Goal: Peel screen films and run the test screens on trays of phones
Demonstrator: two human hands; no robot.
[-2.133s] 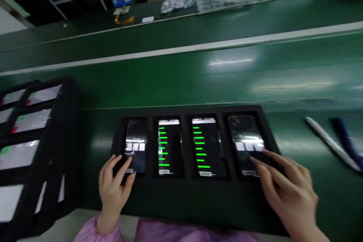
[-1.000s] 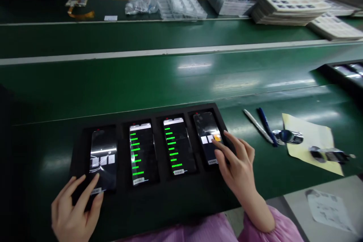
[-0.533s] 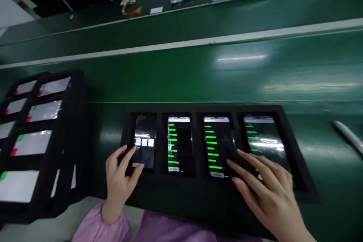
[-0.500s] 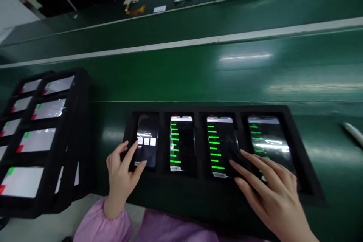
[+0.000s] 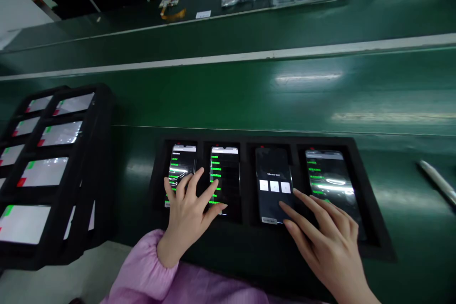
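- On the green conveyor bench point(image 5: 356, 90), four smartphones point(image 5: 331, 190) lie screen-up in separate recesses of a black foam tray point(image 5: 377, 244), keeping them apart and within reach.
- Left hand point(image 5: 187, 218): fingers spread over the first two phones, no pinch.
- Right hand point(image 5: 326, 242): spread, fingertips at the third phone point(image 5: 272, 185), which reads "Vibrator test".

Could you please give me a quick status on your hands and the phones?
Left hand over two left phones. Right hand at phone showing Vibrator test.
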